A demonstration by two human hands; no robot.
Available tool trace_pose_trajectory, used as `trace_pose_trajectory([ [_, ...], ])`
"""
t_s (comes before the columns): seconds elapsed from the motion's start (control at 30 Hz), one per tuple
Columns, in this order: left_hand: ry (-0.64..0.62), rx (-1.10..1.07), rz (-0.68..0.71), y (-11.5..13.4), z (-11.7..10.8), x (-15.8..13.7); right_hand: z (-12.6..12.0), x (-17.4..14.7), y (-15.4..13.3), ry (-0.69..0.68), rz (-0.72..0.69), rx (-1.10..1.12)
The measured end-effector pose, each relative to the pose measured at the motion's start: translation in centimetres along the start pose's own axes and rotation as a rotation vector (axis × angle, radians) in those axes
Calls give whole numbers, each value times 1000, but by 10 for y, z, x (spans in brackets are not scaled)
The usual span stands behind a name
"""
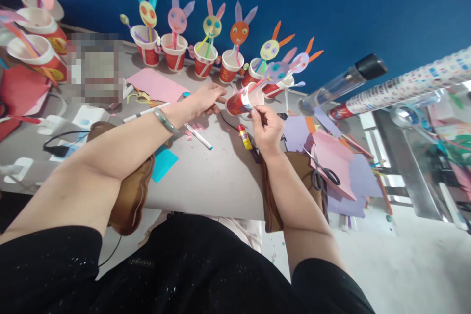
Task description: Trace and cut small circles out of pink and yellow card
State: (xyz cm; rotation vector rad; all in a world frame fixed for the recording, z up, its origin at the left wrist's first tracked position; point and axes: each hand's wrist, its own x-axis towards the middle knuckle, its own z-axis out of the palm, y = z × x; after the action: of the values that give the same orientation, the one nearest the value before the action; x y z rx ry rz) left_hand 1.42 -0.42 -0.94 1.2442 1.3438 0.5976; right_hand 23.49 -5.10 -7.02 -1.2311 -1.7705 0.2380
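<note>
Tilted above the table, a red paper cup (pixel 238 103) with a white inside is pinched at its rim by my right hand (pixel 267 130). A paper bunny head in purple, with teal eyes and a pink ear, rises from this cup on straws. My left hand (pixel 206 100) is just left of the cup, its fingers loosely stretched and nothing visible in them; whether a fingertip touches the cup I cannot tell. Below the cup lies a yellow glue stick (pixel 245 138) with a red cap. A white marker (pixel 199 136) rests below my left hand among pink paper scraps.
Along the blue wall stand several bunny cups (pixel 204 66), and more red cups (pixel 39 56) are at far left. Black-handled scissors (pixel 324 176) lie on pink and purple paper at right. Brown cushions (pixel 127 206) sit under both forearms. A patterned tube (pixel 397 81) juts in from the right.
</note>
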Motion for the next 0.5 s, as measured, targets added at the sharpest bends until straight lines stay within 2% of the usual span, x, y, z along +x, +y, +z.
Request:
trace_pose_trajectory([
  [0.17, 208, 723, 370, -13, -1, -3, -3, 3, 4, 37, 3, -66],
  [0.27, 177, 1088, 412, -17, -1, -6, -5, 8, 7, 18, 40, -138],
  [0.33, 127, 1205, 416, -15, 1, -9, -6, 12, 8, -26, 59, -181],
  [0.5, 58, 1264, 437, -8, 8, -20, 0, 27, 10, -130, 41, -294],
])
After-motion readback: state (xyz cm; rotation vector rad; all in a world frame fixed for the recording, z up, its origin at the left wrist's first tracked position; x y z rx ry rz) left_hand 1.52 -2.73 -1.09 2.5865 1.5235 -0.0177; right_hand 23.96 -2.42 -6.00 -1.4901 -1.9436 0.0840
